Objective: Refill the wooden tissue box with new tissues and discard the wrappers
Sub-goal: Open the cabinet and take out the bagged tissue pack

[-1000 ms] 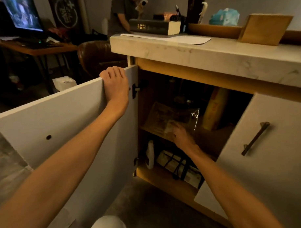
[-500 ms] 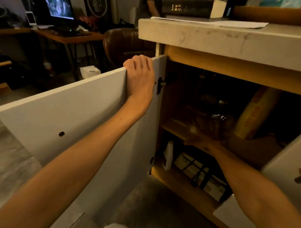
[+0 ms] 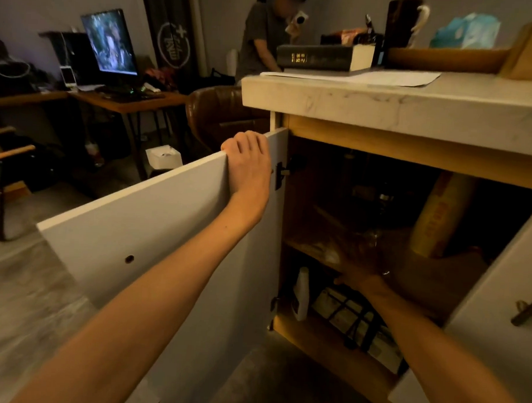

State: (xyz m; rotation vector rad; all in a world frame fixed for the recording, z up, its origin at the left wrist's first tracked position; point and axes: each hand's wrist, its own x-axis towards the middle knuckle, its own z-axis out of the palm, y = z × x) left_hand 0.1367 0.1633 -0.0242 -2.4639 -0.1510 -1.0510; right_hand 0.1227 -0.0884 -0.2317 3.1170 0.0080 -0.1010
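Observation:
My left hand (image 3: 249,167) grips the top edge of the open white cabinet door (image 3: 155,227). My right hand (image 3: 361,280) reaches into the cabinet at the front edge of the middle shelf. Its fingers close on a clear plastic packet (image 3: 344,244) lying there, though motion blur hides the exact grip. On the counter at the far right stands a slanted wooden box part (image 3: 529,50), next to a wooden tray (image 3: 444,58). A teal tissue pack (image 3: 466,30) sits behind the tray.
A yellow roll (image 3: 439,213) leans inside the cabinet, with a white bottle (image 3: 300,293) and boxed items (image 3: 357,322) on the bottom shelf. The right door (image 3: 496,300) is half open. A black book (image 3: 321,57) and paper lie on the marble counter (image 3: 382,106). A person stands behind it.
My right hand has drawn back from deeper on the shelf to its front edge, with the plastic packet coming forward. My left hand stays on the door. The view has tilted up.

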